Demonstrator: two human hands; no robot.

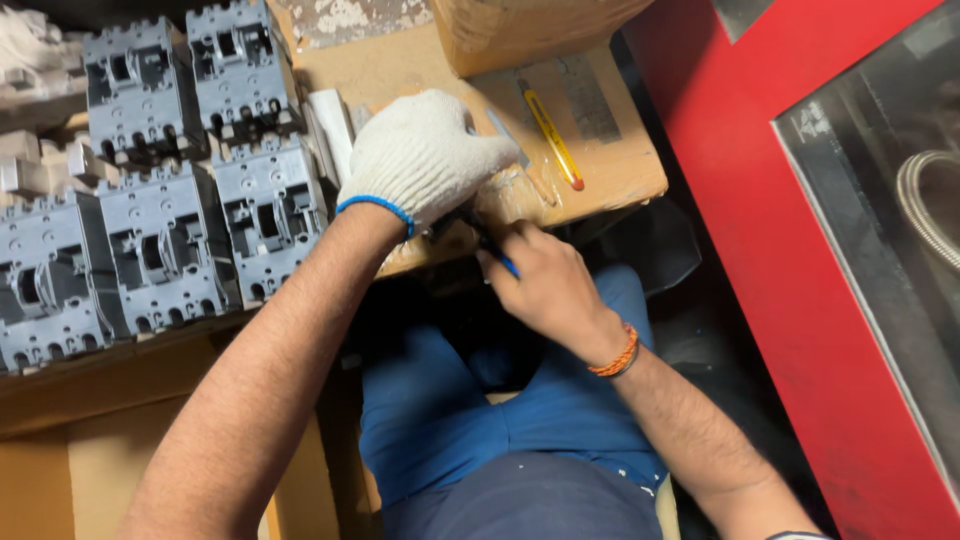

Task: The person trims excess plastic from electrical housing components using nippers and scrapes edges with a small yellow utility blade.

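Work item: a small dark tool with a blue shaft (497, 252), pen-like, at centre frame over the front edge of the tabletop (620, 180); its tip end is hidden under the gloved hand.
Right hand (545, 285): bare, orange band at the wrist; fingers (510, 240) closed around the tool's lower shaft, gripping it.
Left hand (425, 155): white knit glove with blue cuff, pressed palm-down on a glossy taped or wrapped patch of the tabletop; fingers curled downward, and I cannot tell whether they clasp anything beneath.
Tool relative to fingers: the shaft runs up and left from the right fingers into the gap under the heel of the gloved hand, touching or nearly touching it.
Risk, slip: judged likely if the tip skids on the glossy surface; it would drive toward the gloved palm, which sits in line with the shaft.
Risk, edge: the work sits at the tabletop's lip above the lap; a loosened grip could drop the tool.
Risk, neighbour: a yellow utility knife (553, 138) lies just right of the glove; a sweeping wrist could strike it.
Surroundings: grey moulded breaker housings (160, 200) stacked at upper left, a cardboard box (530, 30) at top, a red cabinet (740, 200) at right.
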